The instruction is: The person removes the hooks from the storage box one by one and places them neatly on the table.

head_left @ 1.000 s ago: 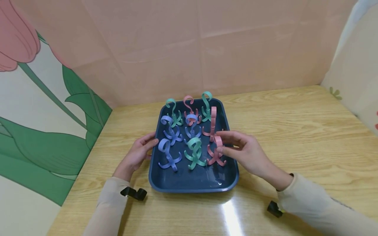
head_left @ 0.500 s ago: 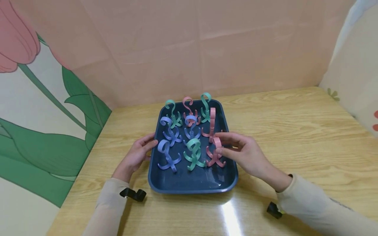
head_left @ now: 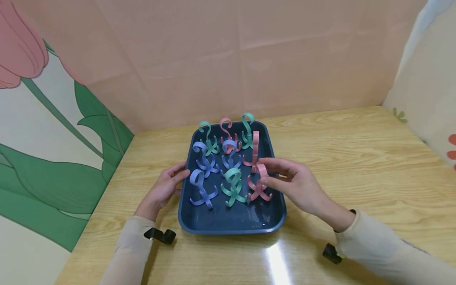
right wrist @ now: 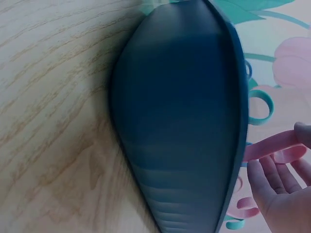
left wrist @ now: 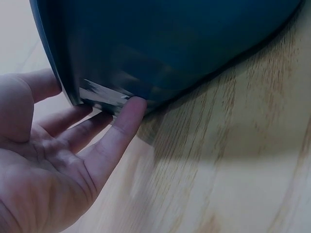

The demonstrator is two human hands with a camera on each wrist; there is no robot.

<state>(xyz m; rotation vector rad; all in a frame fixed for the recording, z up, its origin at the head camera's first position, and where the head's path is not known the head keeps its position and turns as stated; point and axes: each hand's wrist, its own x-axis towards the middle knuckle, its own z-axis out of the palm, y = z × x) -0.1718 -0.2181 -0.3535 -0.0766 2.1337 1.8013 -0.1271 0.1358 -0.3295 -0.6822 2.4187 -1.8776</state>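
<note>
A dark blue tray [head_left: 231, 226] holds several upright pronged hanging hooks in pink, green and purple. At its left side, my left hand [head_left: 166, 186] holds the wall, thumb at the rim and fingers against the outside, as the left wrist view shows. My right hand [head_left: 297, 184] reaches over the right rim and pinches the curved top of the front pink hook [head_left: 259, 192] between thumb and index finger. Just behind it stands another pink hook [head_left: 255, 144], close to my fingertips. A green hook [head_left: 234, 190] is to the left, then a purple hook [head_left: 203, 192].
Farther back in the tray are two purple hooks [head_left: 230, 158], two green hooks [head_left: 247, 130] and one more pink hook [head_left: 226, 126]. Under the tray is a wood-grain table [head_left: 338, 150]. A pink sheet [head_left: 228, 59] hangs behind, with a flower-print panel [head_left: 53, 178] at left.
</note>
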